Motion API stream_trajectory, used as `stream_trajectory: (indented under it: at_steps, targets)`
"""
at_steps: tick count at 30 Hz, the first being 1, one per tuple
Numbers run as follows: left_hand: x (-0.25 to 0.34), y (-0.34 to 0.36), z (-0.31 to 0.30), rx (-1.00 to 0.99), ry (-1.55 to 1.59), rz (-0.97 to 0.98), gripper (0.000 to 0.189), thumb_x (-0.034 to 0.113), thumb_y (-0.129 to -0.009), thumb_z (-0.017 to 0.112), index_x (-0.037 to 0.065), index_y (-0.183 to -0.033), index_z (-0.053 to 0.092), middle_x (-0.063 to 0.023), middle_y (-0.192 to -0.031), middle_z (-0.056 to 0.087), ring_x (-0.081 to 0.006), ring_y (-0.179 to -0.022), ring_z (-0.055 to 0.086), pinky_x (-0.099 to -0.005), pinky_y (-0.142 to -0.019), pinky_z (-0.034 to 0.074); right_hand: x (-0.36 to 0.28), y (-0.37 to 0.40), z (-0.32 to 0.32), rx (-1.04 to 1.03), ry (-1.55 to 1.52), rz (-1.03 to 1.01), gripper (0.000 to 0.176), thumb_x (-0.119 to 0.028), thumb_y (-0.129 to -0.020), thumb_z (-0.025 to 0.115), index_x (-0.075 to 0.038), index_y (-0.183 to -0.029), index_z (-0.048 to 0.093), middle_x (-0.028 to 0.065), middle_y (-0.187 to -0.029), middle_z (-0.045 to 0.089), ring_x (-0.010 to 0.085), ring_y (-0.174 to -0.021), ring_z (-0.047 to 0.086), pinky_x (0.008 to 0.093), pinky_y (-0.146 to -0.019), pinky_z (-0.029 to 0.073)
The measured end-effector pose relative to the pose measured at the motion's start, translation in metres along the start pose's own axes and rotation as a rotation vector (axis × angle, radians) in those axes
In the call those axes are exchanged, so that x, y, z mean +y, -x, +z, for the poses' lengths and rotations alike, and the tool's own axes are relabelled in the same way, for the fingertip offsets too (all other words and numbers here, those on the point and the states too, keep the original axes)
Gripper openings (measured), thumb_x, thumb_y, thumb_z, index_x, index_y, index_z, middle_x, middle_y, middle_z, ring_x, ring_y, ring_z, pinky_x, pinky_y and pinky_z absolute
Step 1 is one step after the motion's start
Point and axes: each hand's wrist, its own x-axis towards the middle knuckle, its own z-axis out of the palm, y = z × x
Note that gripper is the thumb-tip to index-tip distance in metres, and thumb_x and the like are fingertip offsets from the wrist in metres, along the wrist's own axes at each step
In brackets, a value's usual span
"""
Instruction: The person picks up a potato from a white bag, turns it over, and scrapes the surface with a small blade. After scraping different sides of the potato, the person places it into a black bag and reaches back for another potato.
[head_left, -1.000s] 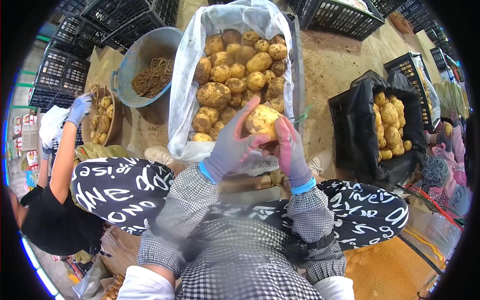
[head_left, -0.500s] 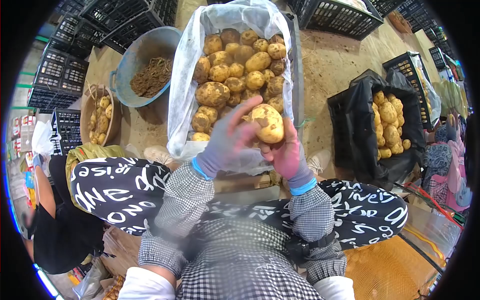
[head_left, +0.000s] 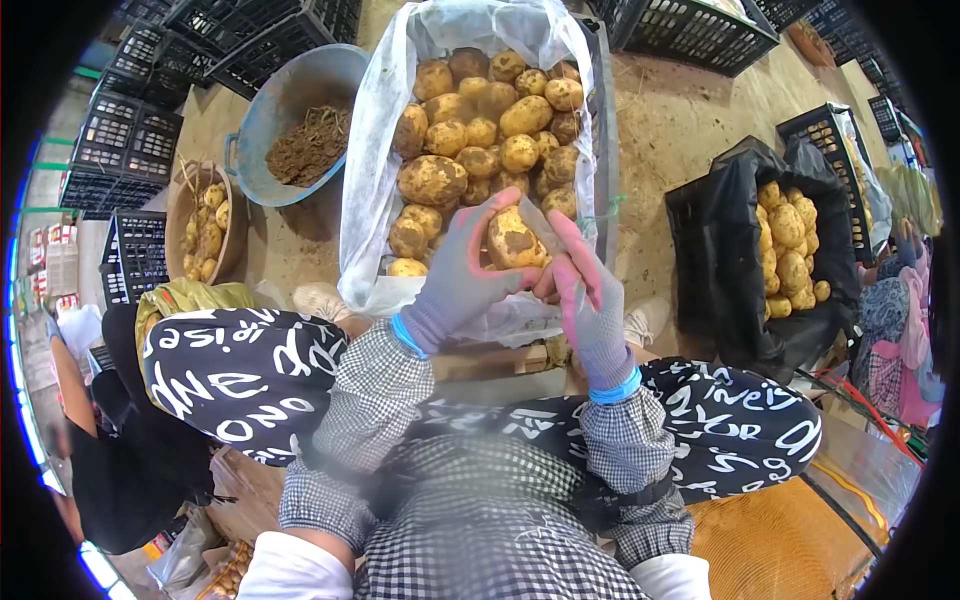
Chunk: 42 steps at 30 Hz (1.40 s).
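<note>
Between my two hands is a potato [head_left: 515,240] with brown soil patches on its yellow skin. My left hand [head_left: 468,268], in a grey and pink glove, grips its left side with thumb and fingers. Against its right side close the gloved fingers of my right hand [head_left: 590,290]. Both hands are above the near end of a crate lined with white cloth [head_left: 365,200]. Inside it lie many soil-marked potatoes [head_left: 432,181].
Left of the crate stand a blue tub [head_left: 255,130] holding soil [head_left: 308,148] and a brown basket [head_left: 238,235] of potatoes. At right is a black-lined crate [head_left: 720,240] with cleaner potatoes [head_left: 790,240]. Black plastic crates [head_left: 690,35] stand behind. Another person's arm [head_left: 80,385] shows at left.
The potato has turned, bringing a soil-covered side into view. My left hand has closed on its left side, and my right hand has shifted its fingers on it.
</note>
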Motion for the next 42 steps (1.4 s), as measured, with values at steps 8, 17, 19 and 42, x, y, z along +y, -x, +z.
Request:
stream_trajectory:
  at_steps: [8,17,19,42]
  targets:
    - [-0.003,0.001,0.0,-0.113,0.14,-0.131,0.098,0.038,-0.071,0.088,0.005,-0.148,0.038,-0.0126,-0.144,0.044,-0.0227,-0.136,0.04,-0.0375,-0.113,0.034,-0.001,0.004,-0.001,-0.062,-0.169,0.137,0.044,-0.02,-0.102,0.05,0.003,-0.14,0.05,-0.0018,-0.073,0.055,0.0053,-0.065,0.051,0.022,-0.066,0.044]
    - [-0.009,-0.001,0.0,-0.081,0.069,-0.11,0.091,0.038,-0.072,0.086,0.012,-0.147,0.042,-0.0127,-0.13,0.047,-0.0249,-0.124,0.048,-0.0366,-0.108,0.038,-0.001,0.006,0.016,0.038,-0.361,0.077,0.044,-0.018,-0.103,0.049,0.007,-0.139,0.049,0.0014,-0.075,0.059,0.0073,-0.065,0.053,0.0232,-0.068,0.047]
    - [-0.004,-0.001,-0.001,-0.064,0.039,-0.078,0.091,0.042,-0.072,0.085,0.012,-0.147,0.042,-0.0134,-0.125,0.047,-0.0263,-0.122,0.048,-0.0373,-0.107,0.038,0.002,0.001,0.008,0.023,-0.279,0.113,0.044,-0.017,-0.103,0.049,0.007,-0.139,0.048,0.0025,-0.075,0.06,0.0084,-0.065,0.054,0.0239,-0.07,0.048]
    - [-0.01,0.002,0.003,0.045,0.278,-0.102,0.058,0.042,-0.089,0.071,-0.005,-0.121,0.057,-0.0116,-0.109,0.061,-0.0166,-0.096,0.061,-0.0305,-0.089,0.049,0.014,-0.002,0.012,-0.161,-0.186,0.28,0.095,-0.023,-0.076,0.086,0.002,-0.149,0.03,0.0112,-0.132,0.051,0.0167,-0.117,0.055,0.0291,-0.097,0.048]
